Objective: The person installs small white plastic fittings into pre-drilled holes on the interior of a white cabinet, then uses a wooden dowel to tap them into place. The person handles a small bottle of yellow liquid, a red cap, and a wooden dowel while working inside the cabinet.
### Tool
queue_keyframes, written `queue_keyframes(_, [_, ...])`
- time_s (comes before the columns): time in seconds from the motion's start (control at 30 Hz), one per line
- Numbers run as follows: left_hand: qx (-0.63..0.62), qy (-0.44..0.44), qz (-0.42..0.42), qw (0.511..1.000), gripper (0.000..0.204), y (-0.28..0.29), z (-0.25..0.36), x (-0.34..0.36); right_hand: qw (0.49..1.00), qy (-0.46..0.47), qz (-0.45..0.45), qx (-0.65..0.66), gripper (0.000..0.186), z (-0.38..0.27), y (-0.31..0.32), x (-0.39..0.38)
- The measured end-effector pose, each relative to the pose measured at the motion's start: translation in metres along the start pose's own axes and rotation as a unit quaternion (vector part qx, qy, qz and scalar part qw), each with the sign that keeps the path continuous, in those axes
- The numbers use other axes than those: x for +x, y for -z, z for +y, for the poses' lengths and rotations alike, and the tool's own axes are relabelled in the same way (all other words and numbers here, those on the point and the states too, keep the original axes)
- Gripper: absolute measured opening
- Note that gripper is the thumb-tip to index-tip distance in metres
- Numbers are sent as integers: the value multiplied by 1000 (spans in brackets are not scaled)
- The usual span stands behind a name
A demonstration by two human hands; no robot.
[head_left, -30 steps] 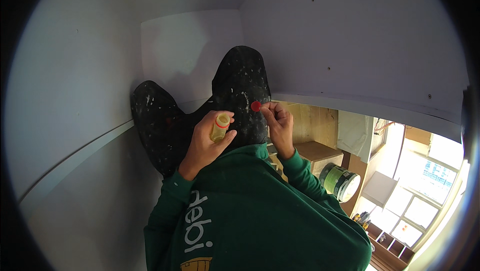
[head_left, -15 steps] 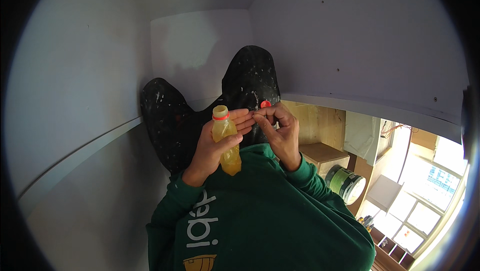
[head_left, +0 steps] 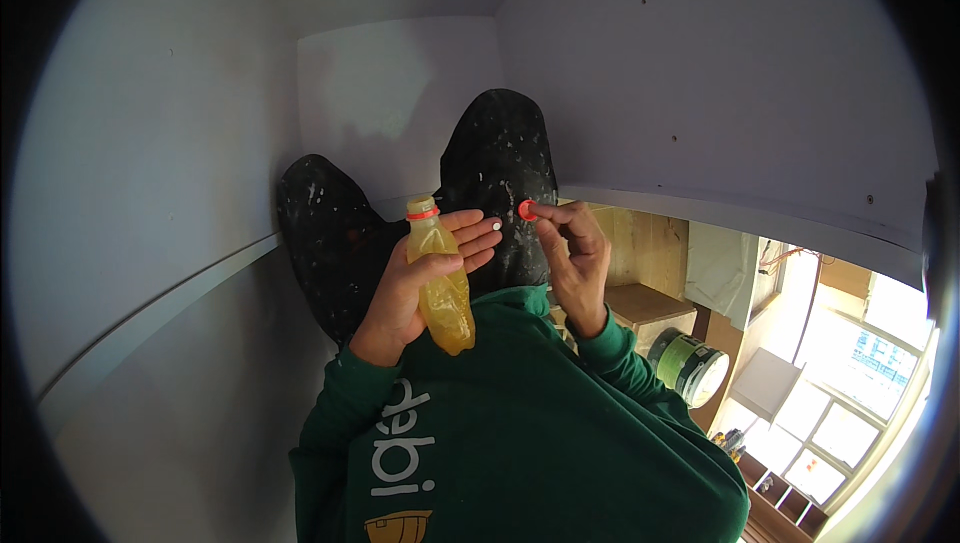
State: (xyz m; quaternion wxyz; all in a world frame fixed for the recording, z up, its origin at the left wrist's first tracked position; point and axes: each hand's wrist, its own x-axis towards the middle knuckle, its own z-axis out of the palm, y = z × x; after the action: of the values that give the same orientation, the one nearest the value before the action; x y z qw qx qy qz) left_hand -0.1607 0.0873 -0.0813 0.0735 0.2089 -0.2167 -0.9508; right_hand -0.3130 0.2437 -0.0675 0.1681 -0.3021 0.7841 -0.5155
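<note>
My left hand holds an uncapped clear plastic bottle of yellow liquid, with a red ring round its neck. The thumb presses the bottle against the palm, while the fingers stretch out to the right, palm up. On those fingertips lies a small round white tablet-like piece. Just right of it, my right hand has its index finger and thumb at a red bottle cap, above my right knee. How firmly the cap is pinched is hard to see.
My dark, paint-spotted trousers are beneath the hands. Pale panels rise on the left and right. Beyond the right panel's edge are a brown box, a green-and-black bucket and a bright window.
My right fingers have drawn away from the left fingertips and are now at the red cap. The white piece now shows on the left fingertips. The bottle has shifted slightly left.
</note>
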Motion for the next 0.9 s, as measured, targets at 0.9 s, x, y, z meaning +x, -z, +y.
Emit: queue_keyframes(0.9, [-39,-7,-1,999,67,5,14,-11,960,77,-45,-265,36,57,8,-2])
